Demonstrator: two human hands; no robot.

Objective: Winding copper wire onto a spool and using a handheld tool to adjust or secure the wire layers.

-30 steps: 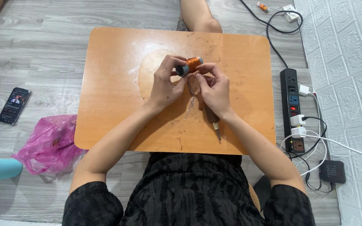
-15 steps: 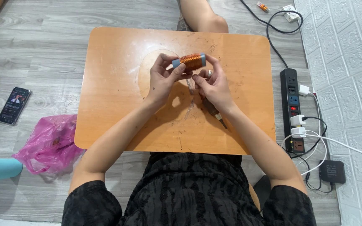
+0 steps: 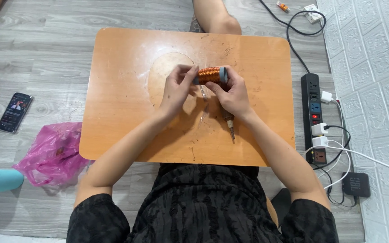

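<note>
A spool of copper wire (image 3: 210, 74) with grey end caps lies sideways between both my hands, above the middle of the orange wooden table (image 3: 122, 90). My left hand (image 3: 176, 90) pinches its left end with the fingertips. My right hand (image 3: 232, 94) grips its right end cap and holds it from below. A thin strand of wire (image 3: 202, 92) hangs down between the hands. A small tool with a brown handle (image 3: 229, 122) lies on the table just under my right wrist.
A black power strip (image 3: 314, 114) with white plugs and cables lies right of the table. A phone (image 3: 14, 111) and a pink plastic bag (image 3: 52, 150) lie on the floor at left. Another person's leg (image 3: 214, 15) is beyond the table's far edge.
The spool has turned from tilted to lying level and has shifted slightly right. Both hands have closed in on its ends.
</note>
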